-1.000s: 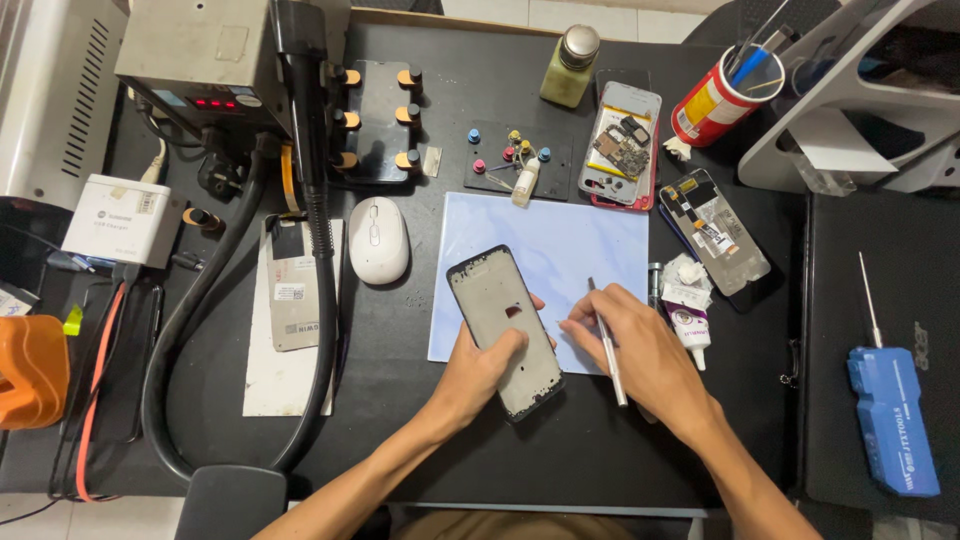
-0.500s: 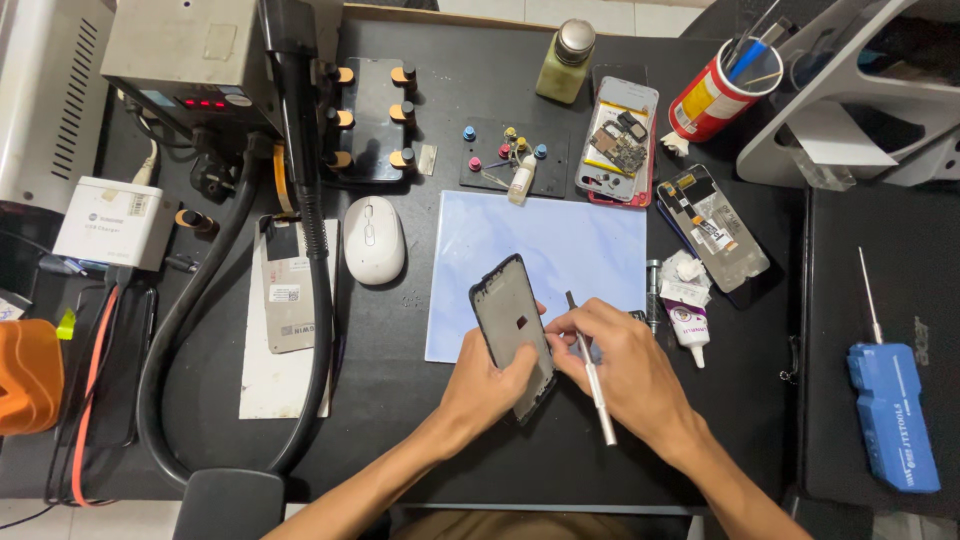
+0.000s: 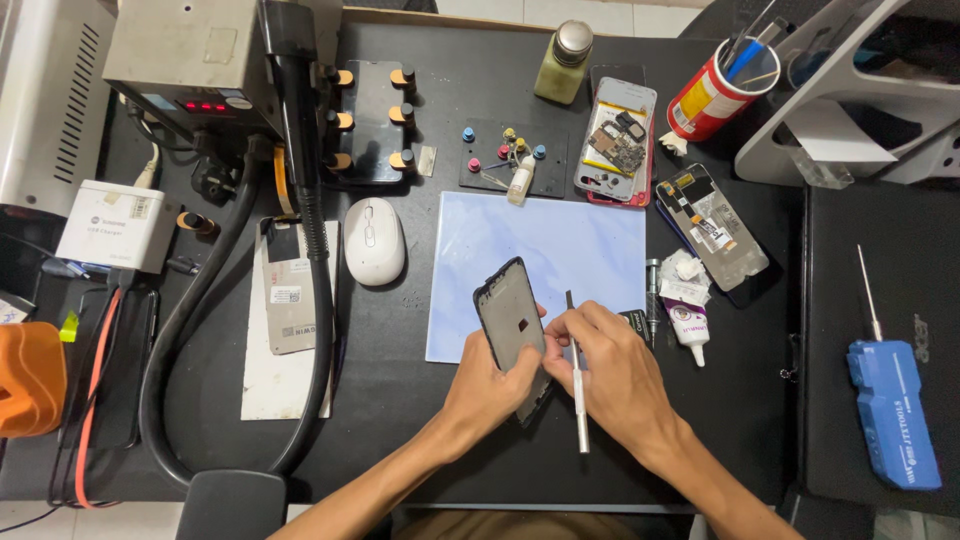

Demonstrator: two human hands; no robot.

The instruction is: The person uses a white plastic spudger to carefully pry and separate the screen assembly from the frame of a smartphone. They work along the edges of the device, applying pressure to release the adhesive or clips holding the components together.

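Fingers, left hand (image 3: 490, 385): curled round the lower end of a dark phone frame (image 3: 512, 322), thumb on its face, clamping it from below.
Fingers, right hand (image 3: 612, 375): pressed together on a thin silver tool (image 3: 577, 380), held like a pen; the tip points up toward the frame's right edge, the shaft runs down past the knuckles.
Phone frame: centre of the frame, tilted, its upper half over the lower part of a pale blue mat (image 3: 560, 245); lifted off the mat as far as I can tell, carried by the left hand only.
Tool tip: just beside the frame's right edge; whether it touches cannot be told.
Around the hands: white glue tube (image 3: 685, 325) just right of the right hand; white mouse (image 3: 373, 240) left of the mat; two opened phones, one at (image 3: 617, 140), above and right of the mat.
Farther off: red cup of tools (image 3: 712, 95) upper right; blue screwdriver (image 3: 890, 400) far right; grey station with black hose (image 3: 310, 230) upper left.
Tabletop (image 3: 400, 420): black, crowded with small parts.
Risk, slip: the frame is gripped at one end only, so a push from the tool could twist it out of the hand.
Risk, scratch: a sharp tip skidding along the edge could gouge the frame or jab the left thumb.
Risk, clutter: a sudden jerk could knock the glue tube or scatter loose parts nearby.
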